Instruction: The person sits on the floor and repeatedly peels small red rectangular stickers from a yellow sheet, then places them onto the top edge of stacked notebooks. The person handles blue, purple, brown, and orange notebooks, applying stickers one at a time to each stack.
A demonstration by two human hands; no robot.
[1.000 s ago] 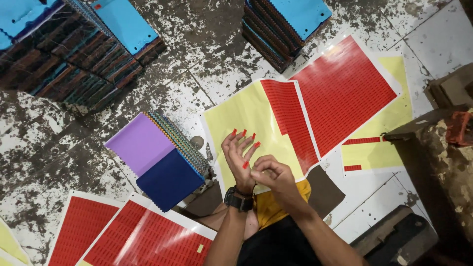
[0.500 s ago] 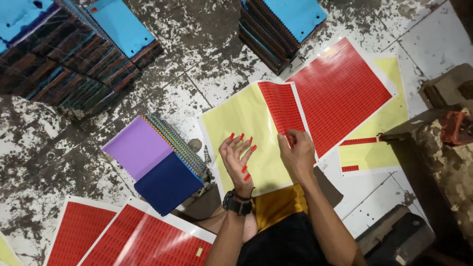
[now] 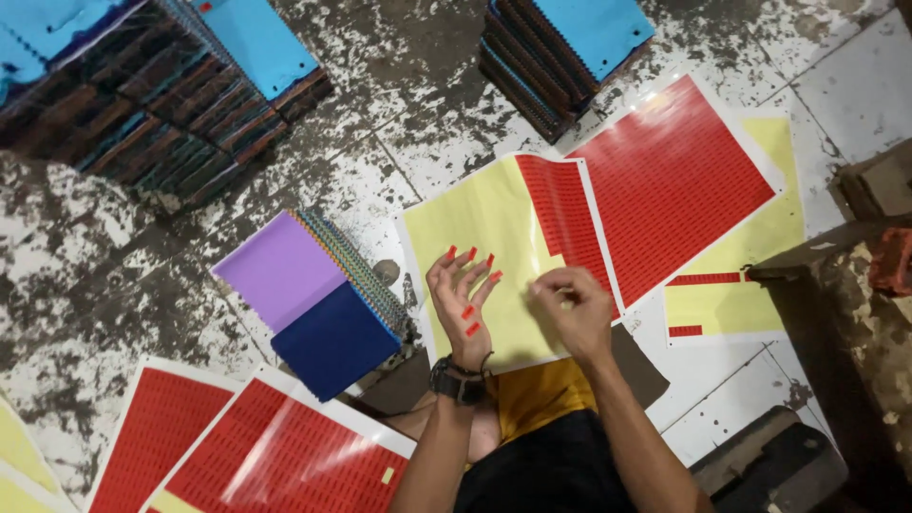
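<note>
Beside the hands (image 3: 518, 309), notebooks (image 3: 318, 299) crowd sticker sheets (image 3: 665, 180).

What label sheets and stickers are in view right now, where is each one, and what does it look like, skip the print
Half-peeled label sheet: under both hands, yellow backing, red strip on its right.
Full label sheet: upper right, red rectangle, white border.
Nearly empty sheet: right, yellow, few red strips.
Red sheets: bottom left, overlapping.
Small red stickers: stuck on left hand fingers and palm.
Right hand: pinched fingers at the half-peeled sheet.
</note>
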